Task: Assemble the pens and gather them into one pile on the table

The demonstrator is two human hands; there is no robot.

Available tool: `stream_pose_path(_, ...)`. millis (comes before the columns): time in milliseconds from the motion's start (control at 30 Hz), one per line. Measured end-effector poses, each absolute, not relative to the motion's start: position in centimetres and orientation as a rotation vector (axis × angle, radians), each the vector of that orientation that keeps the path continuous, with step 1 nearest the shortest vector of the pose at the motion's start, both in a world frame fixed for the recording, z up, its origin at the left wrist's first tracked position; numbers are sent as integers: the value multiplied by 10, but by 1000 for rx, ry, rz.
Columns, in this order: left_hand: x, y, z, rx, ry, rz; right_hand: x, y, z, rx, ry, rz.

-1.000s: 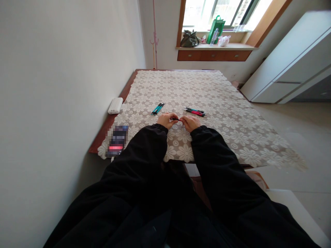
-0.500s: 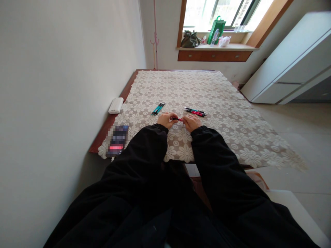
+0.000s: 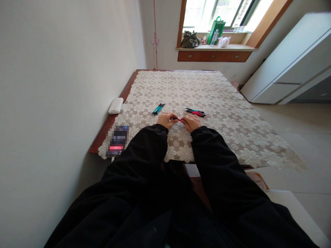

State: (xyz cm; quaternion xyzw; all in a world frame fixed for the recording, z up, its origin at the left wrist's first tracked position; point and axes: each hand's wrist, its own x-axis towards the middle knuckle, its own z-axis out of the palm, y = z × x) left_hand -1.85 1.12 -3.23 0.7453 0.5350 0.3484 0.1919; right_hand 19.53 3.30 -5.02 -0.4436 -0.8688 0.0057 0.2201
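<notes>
My left hand [image 3: 167, 120] and my right hand [image 3: 190, 122] meet over the near part of a table with a floral lace cloth [image 3: 222, 103]. Between them they grip a small red and black pen [image 3: 177, 119], one hand at each end. Two teal pens [image 3: 158, 108] lie just beyond my left hand. A bunch of red and dark pens [image 3: 194, 111] lies just beyond my right hand. Black sleeves cover both arms.
A white power bank [image 3: 115, 105] rests on the bare wood at the table's left edge. A phone [image 3: 117, 140] lies at the near left corner. A wall runs along the left. A window sill with bags [image 3: 201, 38] stands at the back, white cabinets [image 3: 292, 62] at right.
The hands have drawn a little closer together on the pen; more red shows between them. Nothing else has moved.
</notes>
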Motion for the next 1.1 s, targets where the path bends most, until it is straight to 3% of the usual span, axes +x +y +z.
stream_pose_path(700,-19,13,-29,2102,1703,930,198,35,-52,-1312,-2241,24)
stream_pose_path(867,-22,11,-27,1945,1940,1120,210,49,-44,-1478,-2075,-89)
stream_pose_path(1100,-24,7,-31,1881,2153,1013,231,68,-49,-1578,-2093,-224)
